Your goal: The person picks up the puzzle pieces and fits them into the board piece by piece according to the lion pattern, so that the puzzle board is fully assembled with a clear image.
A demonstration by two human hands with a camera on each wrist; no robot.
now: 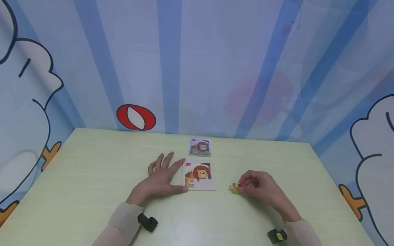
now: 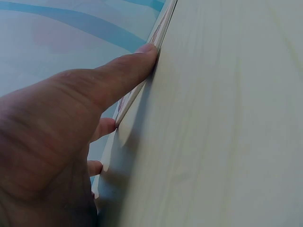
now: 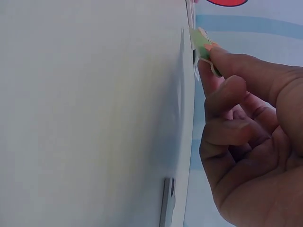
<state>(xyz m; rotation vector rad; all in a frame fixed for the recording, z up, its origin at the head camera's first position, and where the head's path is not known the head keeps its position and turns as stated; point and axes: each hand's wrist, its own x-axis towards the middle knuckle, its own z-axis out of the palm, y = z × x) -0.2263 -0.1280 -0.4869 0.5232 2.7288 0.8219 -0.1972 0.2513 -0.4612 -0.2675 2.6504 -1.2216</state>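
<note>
A jigsaw puzzle tray with a white rim lies mid-table, with a lion picture in its upper part and left side; its lower right is bare white. My left hand spreads straight fingers along its left side, index fingertip at the upper left corner and thumb at the lower left. The left wrist view shows the thumb against the tray's thin edge. To the right of the tray, my right hand pinches a green, yellow and red puzzle piece between thumb and finger, close over the table. The piece also shows in the right wrist view.
Behind the tray lies a smaller picture card with the same lion. The pale wooden table ends at a striped blue cloth backdrop. A thin grey-edged object appears low in the right wrist view.
</note>
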